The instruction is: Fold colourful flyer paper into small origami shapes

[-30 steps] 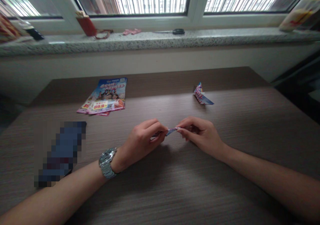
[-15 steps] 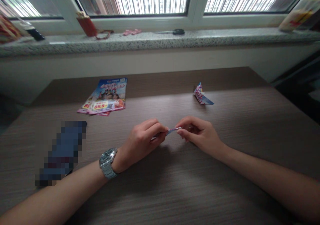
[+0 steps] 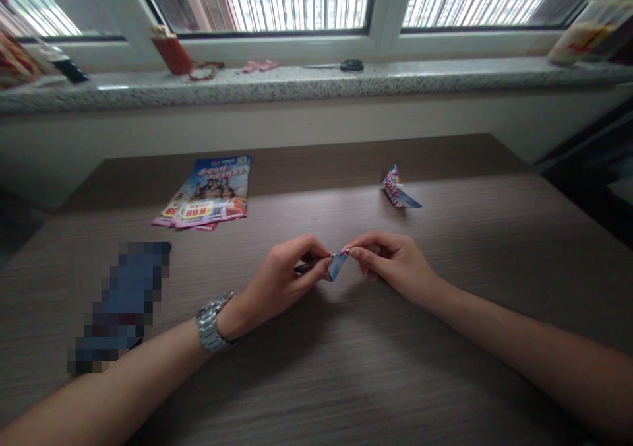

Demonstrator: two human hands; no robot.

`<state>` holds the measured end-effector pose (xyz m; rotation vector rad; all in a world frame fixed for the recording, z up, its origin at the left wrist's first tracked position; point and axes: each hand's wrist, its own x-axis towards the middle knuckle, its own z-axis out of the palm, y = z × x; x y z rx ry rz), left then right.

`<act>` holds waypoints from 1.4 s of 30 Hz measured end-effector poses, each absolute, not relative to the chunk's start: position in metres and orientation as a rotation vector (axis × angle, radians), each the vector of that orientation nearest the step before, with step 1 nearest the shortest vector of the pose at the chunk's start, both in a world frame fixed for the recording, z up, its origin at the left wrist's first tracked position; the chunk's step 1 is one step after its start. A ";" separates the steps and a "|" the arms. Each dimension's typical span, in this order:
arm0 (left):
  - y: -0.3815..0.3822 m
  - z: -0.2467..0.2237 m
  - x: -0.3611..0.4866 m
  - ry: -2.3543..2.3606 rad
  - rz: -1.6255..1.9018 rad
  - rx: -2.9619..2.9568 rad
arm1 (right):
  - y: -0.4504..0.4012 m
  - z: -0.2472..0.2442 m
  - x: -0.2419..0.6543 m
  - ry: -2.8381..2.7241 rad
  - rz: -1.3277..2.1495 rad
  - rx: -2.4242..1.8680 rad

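A small folded piece of blue and pink paper point(image 3: 337, 266) is held between my two hands, above the middle of the table. My left hand point(image 3: 291, 271), with a metal watch point(image 3: 211, 322) on its wrist, pinches the paper's left side. The fingertips of my right hand point(image 3: 388, 258) pinch its upper right end. Part of the paper is hidden behind my left fingers. Beyond my right hand, a folded paper figure point(image 3: 398, 190) in pink and blue stands on the table.
Printed flyers point(image 3: 212, 192) lie at the table's back left. A pixelated dark blue object point(image 3: 123, 301) is beside my left forearm. Scissors point(image 3: 350, 65), a pink item point(image 3: 261, 66) and a red container point(image 3: 171, 50) rest on the stone windowsill point(image 3: 297, 88).
The held paper has tilted, so that more of its blue face shows below my fingers. My left fingers have shifted slightly, and my right hand has moved a little left.
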<state>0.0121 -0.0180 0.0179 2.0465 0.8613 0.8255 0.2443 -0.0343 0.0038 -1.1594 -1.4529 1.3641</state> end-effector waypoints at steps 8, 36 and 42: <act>-0.017 0.018 0.013 0.855 0.792 1.876 | -0.035 0.001 0.243 -1.437 1.405 -1.156; -0.013 0.013 0.012 0.884 0.781 1.932 | -0.039 0.005 0.241 -1.801 1.090 -1.172; -0.008 0.013 0.011 0.819 0.810 1.738 | -0.038 0.005 0.244 -1.737 1.079 -1.190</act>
